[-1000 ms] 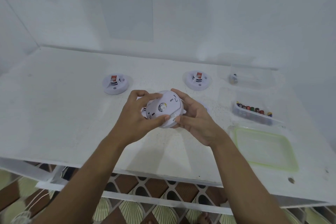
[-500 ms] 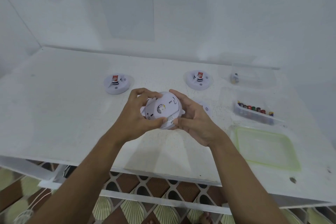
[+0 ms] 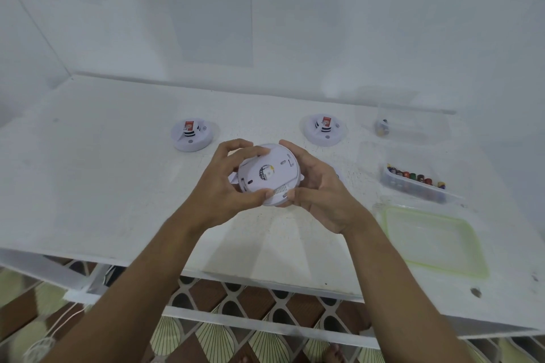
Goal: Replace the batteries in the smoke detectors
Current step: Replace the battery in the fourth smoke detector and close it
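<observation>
Both hands, left hand [image 3: 219, 191] and right hand [image 3: 320, 194], grip a white smoke detector [image 3: 269, 175] between curled fingers, held above the table [image 3: 118, 186]. Farther back sit two more detectors [image 3: 192, 134] [image 3: 324, 130], with batteries [image 3: 415, 178] at right.

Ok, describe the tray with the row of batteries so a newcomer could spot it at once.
On the white table, look to the right side, beyond the right hand. The battery tray sits between a clear box near the wall and a green-rimmed lid in front; it alone holds a row of coloured batteries.
</observation>
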The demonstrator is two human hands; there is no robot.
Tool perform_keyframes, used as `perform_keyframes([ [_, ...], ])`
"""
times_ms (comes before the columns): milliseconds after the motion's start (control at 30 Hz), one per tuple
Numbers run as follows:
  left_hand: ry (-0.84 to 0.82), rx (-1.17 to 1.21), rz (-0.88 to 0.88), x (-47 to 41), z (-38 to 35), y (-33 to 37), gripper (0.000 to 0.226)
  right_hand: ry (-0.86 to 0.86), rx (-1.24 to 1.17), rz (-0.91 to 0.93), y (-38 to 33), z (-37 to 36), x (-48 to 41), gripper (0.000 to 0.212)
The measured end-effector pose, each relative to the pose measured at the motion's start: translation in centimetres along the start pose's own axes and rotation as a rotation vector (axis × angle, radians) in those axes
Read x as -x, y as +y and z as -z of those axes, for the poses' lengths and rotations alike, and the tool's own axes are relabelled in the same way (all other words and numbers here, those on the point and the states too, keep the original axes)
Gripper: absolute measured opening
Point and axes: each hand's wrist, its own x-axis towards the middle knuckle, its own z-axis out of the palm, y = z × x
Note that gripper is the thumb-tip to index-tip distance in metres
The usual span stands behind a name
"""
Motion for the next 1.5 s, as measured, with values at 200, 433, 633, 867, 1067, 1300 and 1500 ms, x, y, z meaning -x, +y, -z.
perform_keyframes([
  [200,-0.05,-0.02,0.004,0.0,0.4,-0.1,0.066,-0.027,-0.006,-0.01,0.2,0.0,0.0,0.082],
  [433,-0.125,-0.026,0.006,0.1,0.8,-0.1,0.069,-0.056,-0.053,-0.022,0.5,0.4,0.2,0.085],
  [633,-0.159,0.002,0.006,0.3,0.7,-0.1,0.07,-0.056,-0.065,-0.032,0.9,0.6,0.5,0.087],
  [867,-0.079,-0.105,-0.052,1.0,0.5,-0.2,0.061,-0.022,-0.089,-0.055,0.5,1.0,0.3,0.077],
  [1067,-0.043,-0.26,-0.226,1.9,0.1,-1.0,0.067,0.066,-0.228,-0.126,0.4,0.9,0.1,0.061],
  [1300,0.114,-0.169,-0.045,2.2,0.4,-0.8,0.045,0.182,0.053,-0.1,0.4,-0.5,0.0,0.048],
  [1500,0.211,0.361,0.222,1.9,-0.3,0.4,0.031,0.255,0.365,0.008,0.7,-1.6,0.0,0.036],
])
